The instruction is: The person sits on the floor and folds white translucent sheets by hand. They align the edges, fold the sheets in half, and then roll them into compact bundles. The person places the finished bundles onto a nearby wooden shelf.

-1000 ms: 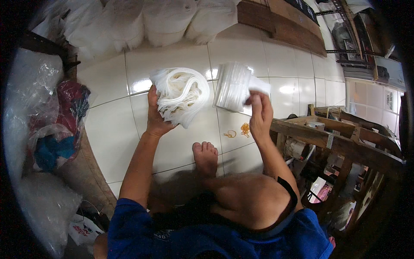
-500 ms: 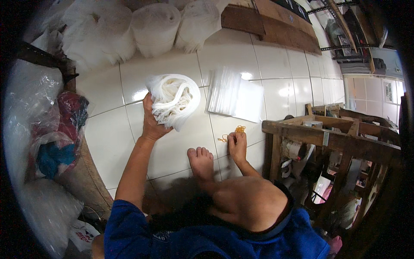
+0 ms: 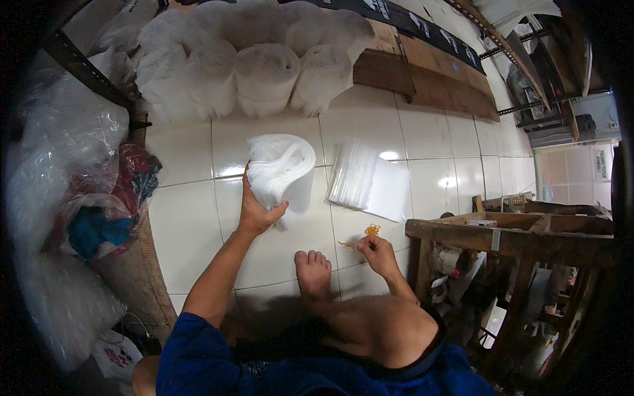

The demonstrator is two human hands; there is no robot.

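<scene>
White, thin sheets make up the bundle (image 3: 281, 165) that you have in your left hand (image 3: 257, 214). The bundle bends over in a round curl, like a letter U on its side, and it is over the floor in front of you, a bit to your left. Your left hand is wrapped around the near, left side of it, with your thumb on the front and your fingers mostly hidden behind. That grip is only as wide as the part it holds.

Your right hand (image 3: 380, 256) is low, by the yellow-orange rubber bands (image 3: 372, 230). Your thumb and pointing finger are close together, with 1 loose strand by their tips. I cannot tell if a band is pinched between them.

Past that hand, a stack of clear plastic sleeves (image 3: 350, 175) lies on the white tiled floor (image 3: 191, 231), to the right of the bundle and apart from it. Your bare foot (image 3: 314, 274) is between your 2 arms. Big whitish plastic rolls (image 3: 267, 76) stand at the back. A wooden frame (image 3: 512, 239) is on your right.
</scene>
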